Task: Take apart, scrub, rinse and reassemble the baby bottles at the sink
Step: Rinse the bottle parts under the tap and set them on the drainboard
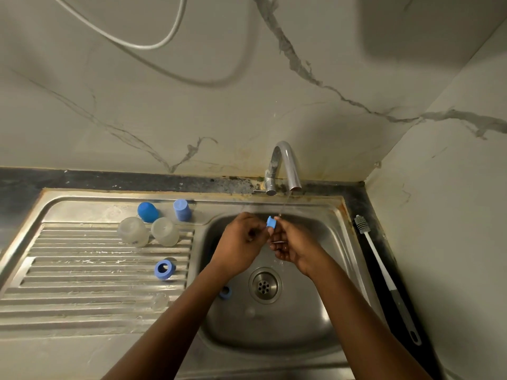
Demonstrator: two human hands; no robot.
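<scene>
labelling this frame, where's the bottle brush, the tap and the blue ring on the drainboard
bottle brush (383,270): head view, white handle
tap (291,168): head view, descending spout
blue ring (157,270): head view, flat face beside hole

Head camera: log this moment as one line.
step: rinse | hands: left hand, right hand hold blue part under running tap | brush: lying right of sink

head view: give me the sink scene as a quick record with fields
tap: running, thin stream
hands: left hand and right hand over the basin, both pinching a small blue part at the stream
drainboard: two clear bottles standing, two blue caps, one blue ring
basin: another blue ring beside the drain
counter right: bottle brush, untouched
</scene>
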